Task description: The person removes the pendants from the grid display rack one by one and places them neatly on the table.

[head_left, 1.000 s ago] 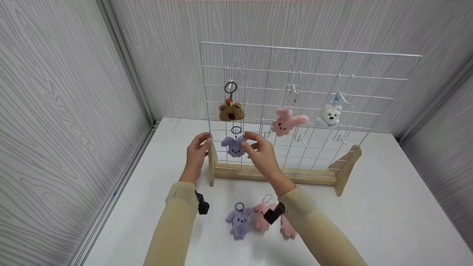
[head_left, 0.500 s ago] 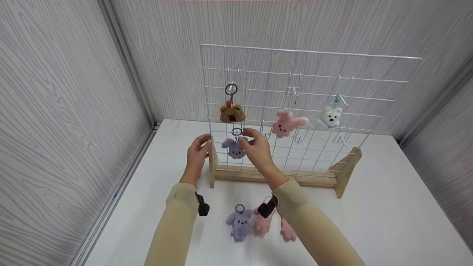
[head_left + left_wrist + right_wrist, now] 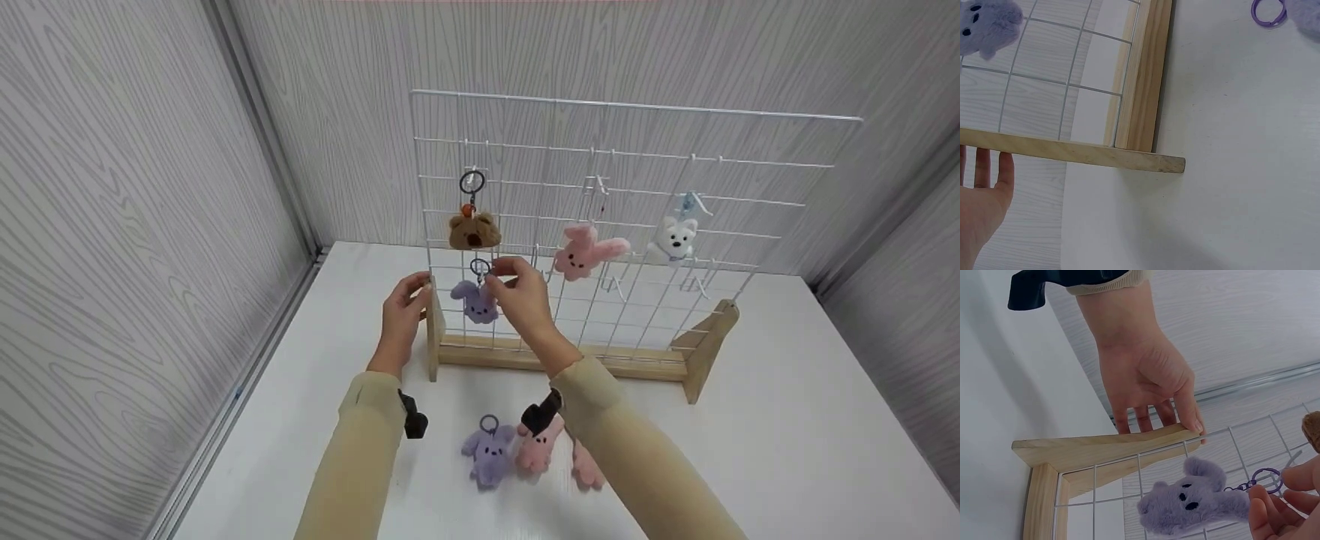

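Left fingers (image 3: 1006,171) grip the wooden upright (image 3: 1072,152); right fingers (image 3: 1301,477) apparently pinch the ring (image 3: 1266,469) on a purple plush (image 3: 1182,503).

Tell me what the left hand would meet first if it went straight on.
The wooden side post, which the left hand appears to touch, though depth is hard to judge; the wire grid looks next.

On the smooth white table (image 3: 787,450) stands a wood-footed rectangular white wire rack (image 3: 637,367); before the rack lie a purple plush animal-shaped keychain (image 3: 490,454) and two pink plush toys (image 3: 535,454).
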### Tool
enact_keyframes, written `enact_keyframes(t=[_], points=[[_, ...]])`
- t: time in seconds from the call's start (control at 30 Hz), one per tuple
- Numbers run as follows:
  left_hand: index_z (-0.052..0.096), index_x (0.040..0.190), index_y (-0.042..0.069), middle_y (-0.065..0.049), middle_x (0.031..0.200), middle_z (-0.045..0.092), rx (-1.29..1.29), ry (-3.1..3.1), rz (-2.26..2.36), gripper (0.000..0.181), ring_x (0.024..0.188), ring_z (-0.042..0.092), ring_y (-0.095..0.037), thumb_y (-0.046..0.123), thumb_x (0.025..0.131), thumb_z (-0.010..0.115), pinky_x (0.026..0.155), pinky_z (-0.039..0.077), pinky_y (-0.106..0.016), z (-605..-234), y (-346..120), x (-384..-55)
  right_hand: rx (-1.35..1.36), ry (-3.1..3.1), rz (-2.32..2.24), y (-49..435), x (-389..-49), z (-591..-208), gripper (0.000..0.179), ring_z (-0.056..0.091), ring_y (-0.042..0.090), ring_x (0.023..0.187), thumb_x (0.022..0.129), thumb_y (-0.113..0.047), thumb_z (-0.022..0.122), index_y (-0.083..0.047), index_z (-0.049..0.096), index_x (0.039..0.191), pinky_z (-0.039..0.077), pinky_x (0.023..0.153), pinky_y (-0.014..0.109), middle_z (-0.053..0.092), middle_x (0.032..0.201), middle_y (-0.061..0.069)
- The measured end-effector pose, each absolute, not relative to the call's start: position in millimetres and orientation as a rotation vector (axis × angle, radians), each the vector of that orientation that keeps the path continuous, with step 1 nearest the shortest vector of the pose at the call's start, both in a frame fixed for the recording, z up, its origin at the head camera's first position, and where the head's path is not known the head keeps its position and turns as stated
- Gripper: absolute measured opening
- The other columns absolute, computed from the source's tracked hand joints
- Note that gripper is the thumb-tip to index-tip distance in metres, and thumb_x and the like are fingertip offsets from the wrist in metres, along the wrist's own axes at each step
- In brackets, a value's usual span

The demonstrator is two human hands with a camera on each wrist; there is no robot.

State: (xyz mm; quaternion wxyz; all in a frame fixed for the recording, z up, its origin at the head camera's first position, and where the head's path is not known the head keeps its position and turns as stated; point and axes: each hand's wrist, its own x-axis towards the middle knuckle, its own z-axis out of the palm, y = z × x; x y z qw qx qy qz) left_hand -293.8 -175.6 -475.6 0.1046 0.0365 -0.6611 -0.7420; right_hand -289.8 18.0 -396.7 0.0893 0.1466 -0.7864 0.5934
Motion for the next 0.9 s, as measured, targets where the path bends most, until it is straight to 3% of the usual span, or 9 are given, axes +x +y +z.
enact_keyframes(t=[0.37, 0.63, 0.9], points=[[0.056, 0.123, 0.014, -0.002, 0.123, 0.054, 0.105, -1.960, -2.173, 0.030, 0.109, 0.053, -0.016, 0.020, 0.094, 0.057, 0.089, 0.045, -0.038, -477, -176, -295, 0.396, -2.383, 1.650, 13, -300, -396, 0.012, 0.056, 0.015, 0.067, 0.085, -0.004, 0.064, 0.001, 0.066, 0.096, 0.046, 0.059, 0.023, 0.065, 0.089, 0.009], [0.054, 0.126, 0.009, -0.004, 0.125, 0.053, 0.080, -1.951, -2.185, 0.034, 0.110, 0.053, -0.018, 0.019, 0.094, 0.057, 0.089, 0.045, -0.039, -479, -176, -295, 0.397, -2.408, 1.601, 14, -301, -398, 0.005, 0.057, 0.021, 0.072, 0.085, -0.004, 0.064, -0.001, 0.066, 0.088, 0.045, 0.058, 0.023, 0.064, 0.083, 0.008], [0.054, 0.126, 0.013, -0.003, 0.127, 0.052, 0.092, -1.975, -2.180, 0.034, 0.111, 0.052, -0.018, 0.023, 0.094, 0.057, 0.090, 0.044, -0.039, -478, -177, -294, 0.464, -2.382, 1.695, 18, -295, -397, 0.006, 0.054, 0.013, 0.061, 0.085, -0.006, 0.064, -0.001, 0.067, 0.088, 0.049, 0.055, 0.023, 0.064, 0.081, 0.006]])
